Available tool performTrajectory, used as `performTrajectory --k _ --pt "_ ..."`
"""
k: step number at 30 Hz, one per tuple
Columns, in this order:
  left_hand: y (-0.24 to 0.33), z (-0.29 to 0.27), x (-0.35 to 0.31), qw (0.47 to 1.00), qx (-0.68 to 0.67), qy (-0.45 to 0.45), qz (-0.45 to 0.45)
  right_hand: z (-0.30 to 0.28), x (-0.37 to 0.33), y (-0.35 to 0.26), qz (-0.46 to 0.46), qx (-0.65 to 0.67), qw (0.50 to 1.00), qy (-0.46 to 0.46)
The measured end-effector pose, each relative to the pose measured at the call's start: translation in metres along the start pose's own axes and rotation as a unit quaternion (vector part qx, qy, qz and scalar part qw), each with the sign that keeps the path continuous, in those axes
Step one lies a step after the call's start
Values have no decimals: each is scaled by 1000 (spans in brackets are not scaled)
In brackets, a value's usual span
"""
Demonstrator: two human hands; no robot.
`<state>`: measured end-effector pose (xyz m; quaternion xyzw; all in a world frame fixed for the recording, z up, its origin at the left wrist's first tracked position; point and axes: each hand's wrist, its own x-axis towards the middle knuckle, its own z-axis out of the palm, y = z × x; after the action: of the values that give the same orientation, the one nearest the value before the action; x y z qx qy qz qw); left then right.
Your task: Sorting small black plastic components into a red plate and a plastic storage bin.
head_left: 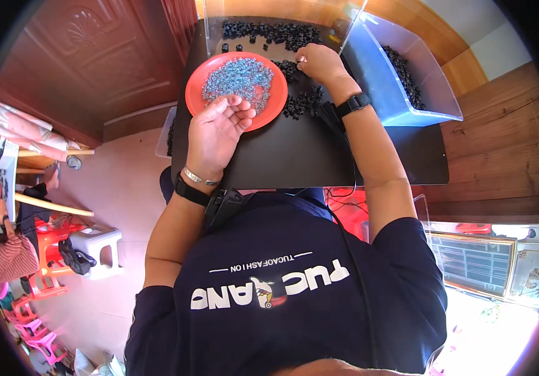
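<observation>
A round red plate on the dark table holds a heap of small shiny silver-blue metal pieces. Over its near edge is my left hand, palm turned up and fingers curled in toward the thumb; whatever lies between the fingertips is too small to make out. My right hand reaches past the plate's right side, thumb and fingers pinched together just above small black parts. Its fingertips are partly hidden, so what they hold cannot be seen. More black parts are spread along the table's far side.
A clear plastic bin with black parts stands at the table's right. Clear panels rise at the back. Another clear box sits beyond the left edge. Cables hang near my right wrist. Stools and a seated person are at far left.
</observation>
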<state>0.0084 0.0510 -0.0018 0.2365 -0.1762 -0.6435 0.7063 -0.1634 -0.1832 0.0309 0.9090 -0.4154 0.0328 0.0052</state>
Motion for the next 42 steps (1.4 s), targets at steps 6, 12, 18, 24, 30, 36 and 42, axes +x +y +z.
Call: performTrajectory --k 6,12,18,24,30,36,42 --pt "0 3 0 1000 9 -1 0 7 -8 5 -47 1 993 112" --pt "0 12 3 1000 26 -8 -7 -34 -47 -53 -181 525 831 31" --pt "-1 16 6 999 36 -16 -18 -32 -67 -92 -257 511 820 34" --pt "-5 15 4 999 39 -1 10 -17 -68 -97 -272 508 813 84" --pt "-3 19 3 998 54 -11 10 -17 -65 -99 -322 442 824 148" --pt "-5 15 3 999 37 0 9 -12 -68 -100 -289 455 829 149" --pt "-5 14 5 999 30 -16 7 -14 -69 -103 -302 401 844 188"
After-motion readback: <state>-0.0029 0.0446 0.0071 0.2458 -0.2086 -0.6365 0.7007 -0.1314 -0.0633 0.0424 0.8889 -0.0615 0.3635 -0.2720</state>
